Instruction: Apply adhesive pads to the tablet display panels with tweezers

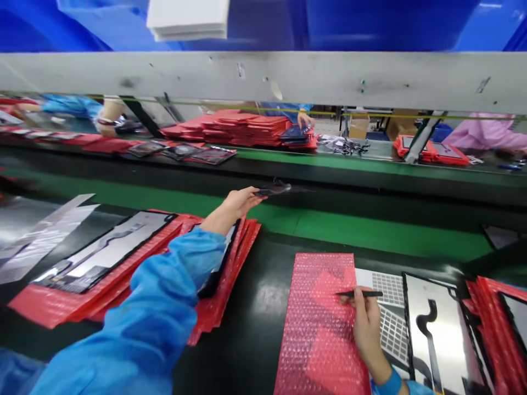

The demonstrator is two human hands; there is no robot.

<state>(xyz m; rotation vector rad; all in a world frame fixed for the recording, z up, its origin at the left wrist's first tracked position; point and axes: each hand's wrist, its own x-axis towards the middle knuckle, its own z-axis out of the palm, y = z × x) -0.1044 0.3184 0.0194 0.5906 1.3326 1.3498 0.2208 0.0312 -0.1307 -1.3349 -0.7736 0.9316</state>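
My left hand point(240, 206) is stretched out over the green conveyor strip, its fingers closed on the edge of a thin dark panel point(284, 190). The panel is seen almost edge-on and blurred, so its exact kind is unclear. Lower right, my right hand point(366, 323) grips black tweezers point(373, 294) above the right edge of a red bubble-wrap bag point(321, 329). Beside this hand lie sheets of small pale square stickers point(391, 329) and a screen panel point(442, 334), silver back up, with a dark flex cable.
Red bubble bags with screen panels point(119, 247) lie under and beside my left arm. Clear strips point(45, 236) are at far left, more red bags point(494, 323) at far right. A metal beam point(263, 79) crosses above. Opposite, a co-worker's hand point(304, 119) touches stacked red bags point(242, 129).
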